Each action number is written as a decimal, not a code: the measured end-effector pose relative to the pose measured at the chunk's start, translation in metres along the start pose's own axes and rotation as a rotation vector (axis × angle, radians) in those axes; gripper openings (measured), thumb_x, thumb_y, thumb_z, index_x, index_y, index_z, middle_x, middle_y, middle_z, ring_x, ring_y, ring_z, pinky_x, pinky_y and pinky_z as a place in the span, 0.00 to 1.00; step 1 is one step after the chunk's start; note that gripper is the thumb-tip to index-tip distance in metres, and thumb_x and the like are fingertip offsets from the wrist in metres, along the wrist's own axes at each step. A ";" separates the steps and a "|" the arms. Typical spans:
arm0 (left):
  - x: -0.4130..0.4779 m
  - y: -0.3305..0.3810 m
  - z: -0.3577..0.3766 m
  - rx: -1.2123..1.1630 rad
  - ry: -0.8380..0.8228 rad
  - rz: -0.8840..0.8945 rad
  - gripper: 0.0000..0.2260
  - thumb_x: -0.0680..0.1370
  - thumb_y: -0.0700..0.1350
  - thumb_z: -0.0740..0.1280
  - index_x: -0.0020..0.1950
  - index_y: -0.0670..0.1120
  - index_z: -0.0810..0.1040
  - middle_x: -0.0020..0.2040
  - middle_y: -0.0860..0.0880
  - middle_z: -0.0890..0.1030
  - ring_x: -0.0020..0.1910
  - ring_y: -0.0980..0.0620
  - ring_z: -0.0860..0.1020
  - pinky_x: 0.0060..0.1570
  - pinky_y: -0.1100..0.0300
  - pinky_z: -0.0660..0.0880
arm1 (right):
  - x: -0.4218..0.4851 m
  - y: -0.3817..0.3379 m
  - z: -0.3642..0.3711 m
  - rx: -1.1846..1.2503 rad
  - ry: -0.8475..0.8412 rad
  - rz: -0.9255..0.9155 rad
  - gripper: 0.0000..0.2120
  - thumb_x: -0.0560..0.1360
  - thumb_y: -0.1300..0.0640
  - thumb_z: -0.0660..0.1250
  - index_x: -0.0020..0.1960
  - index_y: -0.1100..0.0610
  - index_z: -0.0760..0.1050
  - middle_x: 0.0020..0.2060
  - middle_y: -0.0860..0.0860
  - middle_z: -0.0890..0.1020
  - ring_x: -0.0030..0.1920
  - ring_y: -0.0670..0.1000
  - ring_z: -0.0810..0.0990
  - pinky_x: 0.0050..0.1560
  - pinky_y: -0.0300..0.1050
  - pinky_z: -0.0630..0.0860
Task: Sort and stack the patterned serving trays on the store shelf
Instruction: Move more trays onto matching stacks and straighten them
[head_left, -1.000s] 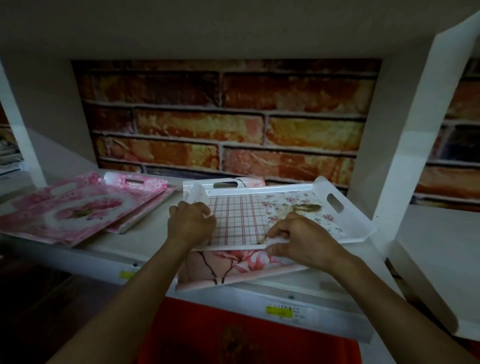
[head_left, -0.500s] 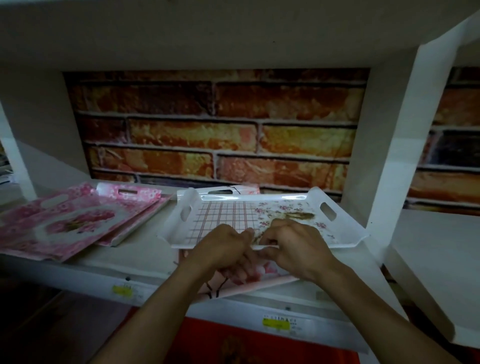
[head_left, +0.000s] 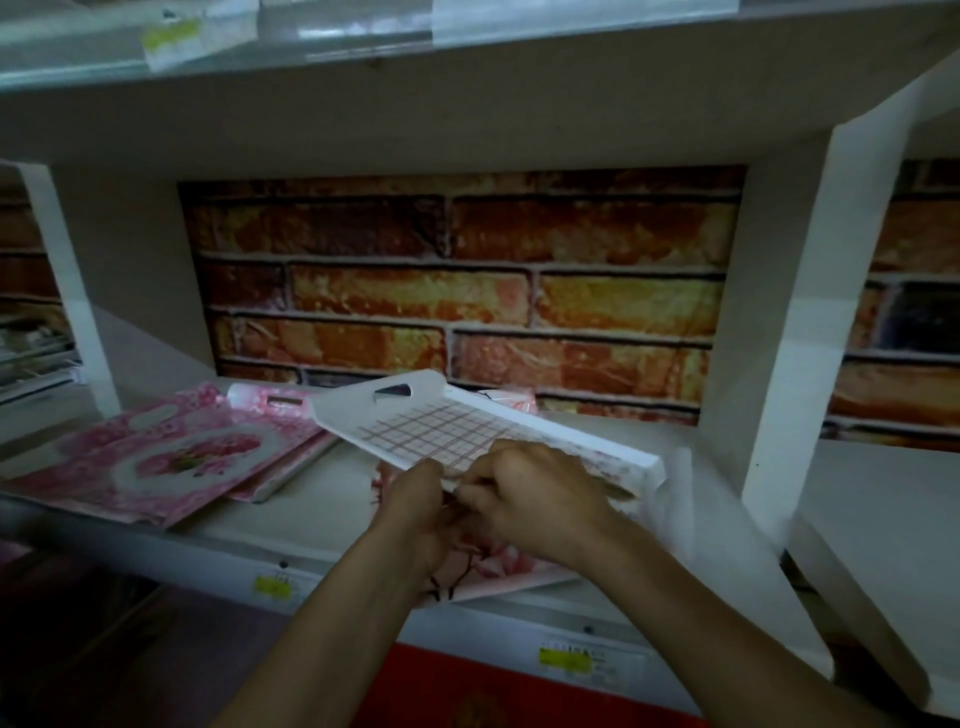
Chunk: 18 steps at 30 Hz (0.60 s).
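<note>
Head view, looking down into a white store shelf (head_left: 332, 488) backed by a brick-print panel (head_left: 467, 291), with a white upright divider (head_left: 779, 312) closing the bay on the right and another shelf board (head_left: 363, 119) overhead. Yellow price tags (head_left: 275, 584) sit on the front lip. On the left of the shelf lies a stack of pink floral trays (head_left: 171, 457), flat and slightly fanned. In the middle, the checked white tray (head_left: 441, 426) is held up off the shelf and tilted. Its long axis runs from back-left to front-right, and the end with the handle cut-out (head_left: 397, 389) points up toward the back-left. The left hand (head_left: 415, 514) and right hand (head_left: 540, 499) are close together at its near long rim, fingers curled and pinching that edge. Under it a pink blossom tray (head_left: 493, 566) lies flat, overhanging the front lip.
</note>
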<state>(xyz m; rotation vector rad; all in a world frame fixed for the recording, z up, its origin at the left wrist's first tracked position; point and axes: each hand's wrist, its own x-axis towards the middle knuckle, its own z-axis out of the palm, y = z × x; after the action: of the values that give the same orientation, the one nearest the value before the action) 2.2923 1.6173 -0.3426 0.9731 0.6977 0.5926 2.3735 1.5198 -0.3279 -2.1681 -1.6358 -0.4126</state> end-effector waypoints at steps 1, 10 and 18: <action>0.000 0.002 -0.004 0.004 0.028 0.029 0.12 0.79 0.37 0.53 0.52 0.41 0.76 0.40 0.41 0.80 0.36 0.45 0.78 0.31 0.56 0.77 | 0.002 0.002 -0.004 0.018 -0.005 0.030 0.12 0.77 0.43 0.61 0.50 0.47 0.81 0.46 0.45 0.81 0.48 0.49 0.79 0.41 0.43 0.69; 0.004 0.018 -0.016 -0.001 0.225 0.222 0.11 0.83 0.43 0.53 0.57 0.42 0.73 0.43 0.43 0.80 0.38 0.45 0.79 0.31 0.56 0.75 | 0.005 0.024 -0.046 0.041 -0.167 0.185 0.11 0.78 0.48 0.61 0.49 0.46 0.82 0.49 0.41 0.84 0.47 0.46 0.81 0.47 0.47 0.79; 0.005 0.034 -0.038 0.200 0.290 0.333 0.18 0.83 0.51 0.54 0.64 0.43 0.75 0.55 0.42 0.80 0.41 0.48 0.78 0.43 0.56 0.74 | 0.004 0.072 -0.041 0.012 -0.023 0.375 0.21 0.79 0.46 0.62 0.70 0.48 0.70 0.66 0.54 0.71 0.68 0.56 0.67 0.63 0.50 0.69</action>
<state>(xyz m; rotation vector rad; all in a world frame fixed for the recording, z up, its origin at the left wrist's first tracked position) 2.2625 1.6560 -0.3282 1.2151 0.8707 0.9838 2.4434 1.4863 -0.2997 -2.4081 -1.1979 -0.2649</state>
